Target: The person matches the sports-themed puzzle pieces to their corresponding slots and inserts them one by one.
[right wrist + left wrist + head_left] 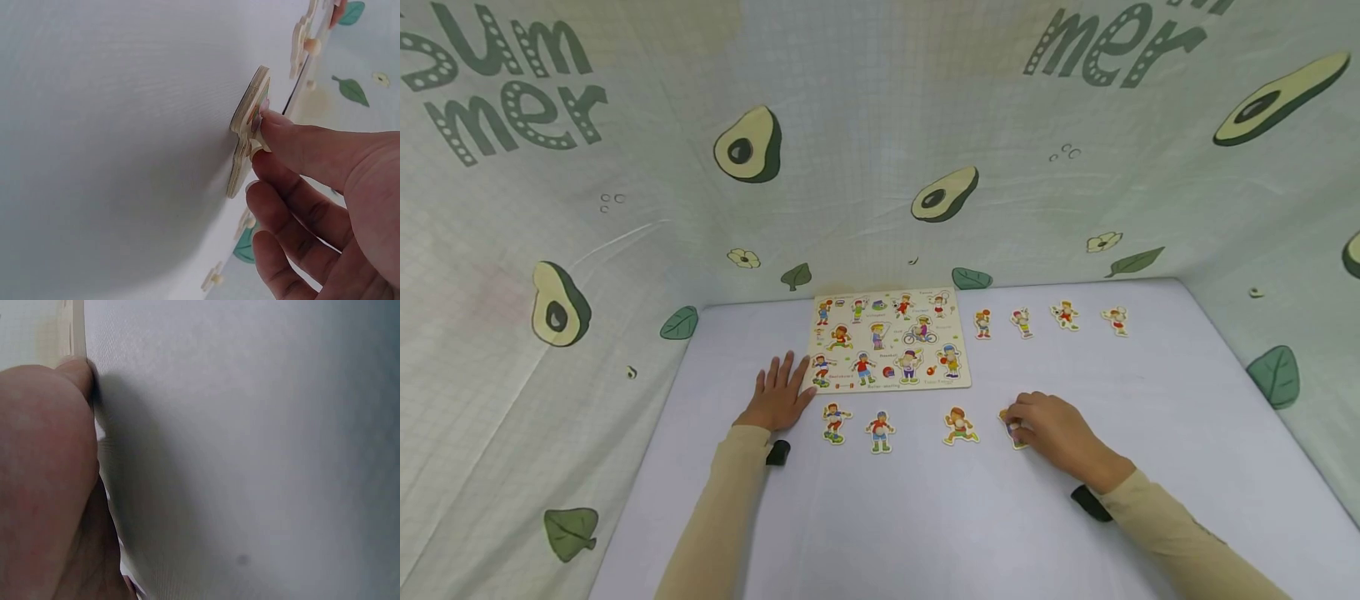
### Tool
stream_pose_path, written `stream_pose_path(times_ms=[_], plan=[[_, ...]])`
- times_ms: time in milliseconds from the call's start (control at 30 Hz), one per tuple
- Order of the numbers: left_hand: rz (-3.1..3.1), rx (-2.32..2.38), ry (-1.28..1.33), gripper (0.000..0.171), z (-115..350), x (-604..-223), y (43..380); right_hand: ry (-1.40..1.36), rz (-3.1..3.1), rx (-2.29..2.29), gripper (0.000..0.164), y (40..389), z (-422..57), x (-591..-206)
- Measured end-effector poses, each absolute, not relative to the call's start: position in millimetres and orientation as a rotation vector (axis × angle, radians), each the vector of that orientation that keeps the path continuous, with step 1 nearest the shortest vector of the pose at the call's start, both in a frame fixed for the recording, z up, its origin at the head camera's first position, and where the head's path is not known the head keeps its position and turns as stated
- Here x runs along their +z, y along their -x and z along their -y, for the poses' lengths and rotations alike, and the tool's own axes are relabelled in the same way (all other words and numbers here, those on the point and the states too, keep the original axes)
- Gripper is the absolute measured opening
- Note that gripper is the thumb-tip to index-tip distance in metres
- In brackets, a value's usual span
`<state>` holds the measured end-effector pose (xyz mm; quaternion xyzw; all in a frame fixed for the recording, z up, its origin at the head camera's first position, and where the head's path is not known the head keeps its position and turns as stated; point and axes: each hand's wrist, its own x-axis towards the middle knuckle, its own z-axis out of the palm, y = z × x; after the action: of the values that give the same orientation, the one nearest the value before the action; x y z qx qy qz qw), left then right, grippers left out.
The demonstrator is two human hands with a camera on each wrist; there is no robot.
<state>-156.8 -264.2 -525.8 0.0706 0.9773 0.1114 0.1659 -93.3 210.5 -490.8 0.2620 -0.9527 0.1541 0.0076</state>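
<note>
My right hand (1052, 429) pinches the small peg of a wooden figure puzzle piece (249, 103) between thumb and fingers. In the right wrist view the piece stands tilted, its edge toward the camera, over the white table. My left hand (778, 400) lies spread on the table at the left edge of the wooden peg puzzle board (891, 346), its thumb at the board's lower left corner. Sports figures are printed on the board. Left of my right hand lies a running figure piece (959, 426).
Below the board lie a skateboarder piece (834, 423) and a roller-skater piece (880, 432). Several more pieces, among them a red-shirted figure (1065, 316), form a row right of the board. A curtain with avocado prints (748, 146) hangs behind the table (880, 533).
</note>
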Motion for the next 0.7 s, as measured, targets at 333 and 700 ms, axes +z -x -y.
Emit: stream_pose_path(times_ms=[333, 700], plan=[[-2.769, 0.336, -0.192, 0.071, 263.4, -524.3, 156.7, -0.785, 3.008, 0.497, 0.023, 94.8, -209.2, -492.1], [-2.763, 0.368, -0.21, 0.071, 261.5, -514.2, 152.1, -0.79, 3.028, 0.481, 0.024, 96.5, -207.5, -490.3]])
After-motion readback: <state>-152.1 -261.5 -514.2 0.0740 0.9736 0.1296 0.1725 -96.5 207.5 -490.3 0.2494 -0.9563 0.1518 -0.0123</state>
